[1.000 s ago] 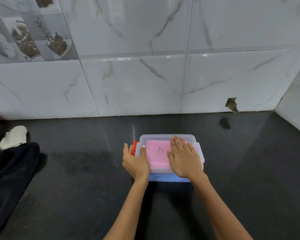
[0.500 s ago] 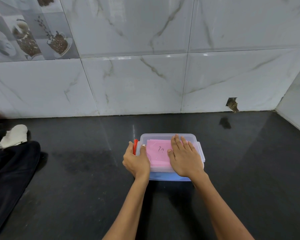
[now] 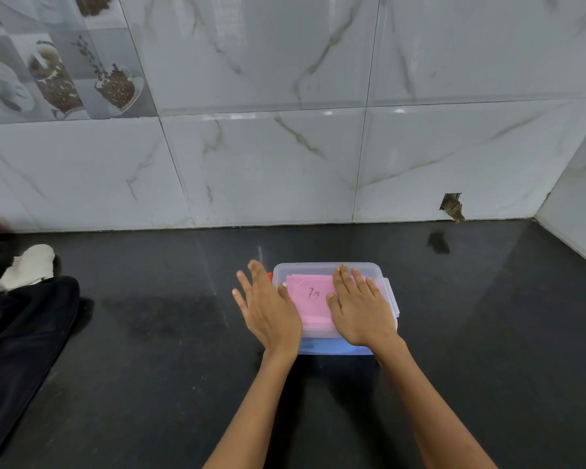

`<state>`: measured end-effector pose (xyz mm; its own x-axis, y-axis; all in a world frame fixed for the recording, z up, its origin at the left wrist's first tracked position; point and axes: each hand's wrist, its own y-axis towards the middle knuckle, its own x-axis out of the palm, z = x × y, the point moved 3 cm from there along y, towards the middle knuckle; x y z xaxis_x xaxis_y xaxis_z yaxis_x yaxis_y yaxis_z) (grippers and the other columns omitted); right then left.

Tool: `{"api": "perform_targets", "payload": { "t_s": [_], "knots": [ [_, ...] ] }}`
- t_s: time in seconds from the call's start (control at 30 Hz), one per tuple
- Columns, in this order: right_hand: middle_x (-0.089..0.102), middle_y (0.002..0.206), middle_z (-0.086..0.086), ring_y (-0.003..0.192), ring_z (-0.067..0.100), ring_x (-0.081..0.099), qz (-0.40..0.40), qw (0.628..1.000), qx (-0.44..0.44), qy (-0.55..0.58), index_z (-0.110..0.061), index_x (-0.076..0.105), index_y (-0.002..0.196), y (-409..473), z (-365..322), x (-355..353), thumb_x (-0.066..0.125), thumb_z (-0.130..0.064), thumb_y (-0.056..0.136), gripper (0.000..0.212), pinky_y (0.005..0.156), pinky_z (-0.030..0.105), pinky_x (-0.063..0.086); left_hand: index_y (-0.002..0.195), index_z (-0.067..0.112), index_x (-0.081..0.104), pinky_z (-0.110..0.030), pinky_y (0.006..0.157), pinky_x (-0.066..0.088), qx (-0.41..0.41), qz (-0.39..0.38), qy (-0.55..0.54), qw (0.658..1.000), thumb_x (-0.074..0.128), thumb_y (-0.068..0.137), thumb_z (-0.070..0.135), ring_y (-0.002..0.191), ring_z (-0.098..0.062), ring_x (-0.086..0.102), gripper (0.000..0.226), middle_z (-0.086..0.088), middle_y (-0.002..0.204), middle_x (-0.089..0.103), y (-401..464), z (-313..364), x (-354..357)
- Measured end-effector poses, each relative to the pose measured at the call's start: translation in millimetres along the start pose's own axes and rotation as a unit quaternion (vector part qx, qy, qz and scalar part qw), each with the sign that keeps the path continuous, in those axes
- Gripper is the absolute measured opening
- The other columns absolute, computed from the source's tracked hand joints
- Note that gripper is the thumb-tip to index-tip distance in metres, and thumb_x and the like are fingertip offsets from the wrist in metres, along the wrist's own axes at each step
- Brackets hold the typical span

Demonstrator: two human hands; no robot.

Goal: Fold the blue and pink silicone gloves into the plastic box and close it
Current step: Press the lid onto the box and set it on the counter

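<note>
Head | right hand (image 3: 361,309) flat on plastic box (image 3: 322,268) | left hand (image 3: 268,308) spread, hides red latch

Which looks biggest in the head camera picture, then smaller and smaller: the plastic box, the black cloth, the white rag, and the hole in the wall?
1. black cloth, though it is cut off by the picture's edge
2. plastic box
3. white rag
4. hole in the wall

The hole is farther away, so it may look smaller than it is.

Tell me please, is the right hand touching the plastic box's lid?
Touching: the head view shows the right hand lying flat, fingers straight, on the plastic box lid.
</note>
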<state>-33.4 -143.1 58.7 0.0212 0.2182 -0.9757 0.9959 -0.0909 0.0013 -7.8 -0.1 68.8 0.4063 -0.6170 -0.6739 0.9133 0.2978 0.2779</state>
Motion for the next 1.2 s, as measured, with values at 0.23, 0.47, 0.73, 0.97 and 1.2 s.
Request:
{"api": "perform_targets", "payload": {
  "t_s": [0.23,0.47,0.73,0.97,1.2],
  "knots": [
    [-0.001,0.16,0.004,0.148,0.019,-0.001,0.006,1.0,-0.001,0.003,-0.011,0.001,0.15,-1.3,-0.4,-0.3,0.014,-0.035,0.101,0.056,0.119,0.034,-0.002,0.151,0.006,-0.001,-0.032,0.116,-0.01,0.269,-0.052,0.104,0.956,0.031,0.101,0.029,0.146,-0.019,-0.012,0.064,-0.01,0.161,-0.002,-3.2,42.9,6.4],
    [-0.001,0.16,0.004,0.148,0.018,-0.001,0.009,1.0,-0.001,-0.003,-0.012,0.001,0.15,-1.0,-1.0,-0.1,0.014,-0.036,0.101,0.056,0.119,0.034,-0.002,0.152,0.008,-0.003,-0.031,0.12,-0.004,0.223,-0.259,0.205,0.917,0.016,0.103,0.032,0.149,-0.02,-0.006,0.058,-0.009,0.162,-0.006,-2.2,23.7,28.5],
    [0.007,0.16,0.003,0.148,0.02,0.003,0.093,0.995,0.008,0.025,-0.012,0.007,0.15,-2.1,-0.4,-1.5,0.022,-0.04,0.099,0.06,0.119,0.034,0.002,0.152,0.006,-0.002,-0.031,0.12,0.0,0.226,-0.275,0.202,0.912,0.016,0.104,0.032,0.15,-0.02,-0.003,0.058,-0.009,0.161,-0.007,-2.6,23.6,29.7],
    [-0.007,0.157,-0.001,0.147,0.017,0.001,0.408,0.88,0.141,0.199,-0.014,-0.009,0.147,-20.2,12.8,-19.8,0.035,-0.033,0.099,0.068,0.119,0.032,0.002,0.153,0.009,0.0,-0.031,0.12,0.0,0.213,-0.272,0.18,0.921,0.017,0.104,0.031,0.15,-0.019,-0.001,0.057,-0.006,0.162,-0.005,-1.6,23.6,30.3],
    [0.032,0.152,0.008,0.132,0.027,0.041,0.223,0.753,0.322,0.528,-0.017,0.015,0.15,-16.9,50.9,9.5,0.038,-0.041,0.097,0.063,0.108,0.044,0.037,0.153,0.009,0.0,-0.031,0.12,0.001,0.217,-0.274,0.184,0.919,0.016,0.104,0.032,0.15,-0.019,-0.001,0.057,-0.006,0.162,-0.005,-0.7,23.2,31.1]
  ]
}}
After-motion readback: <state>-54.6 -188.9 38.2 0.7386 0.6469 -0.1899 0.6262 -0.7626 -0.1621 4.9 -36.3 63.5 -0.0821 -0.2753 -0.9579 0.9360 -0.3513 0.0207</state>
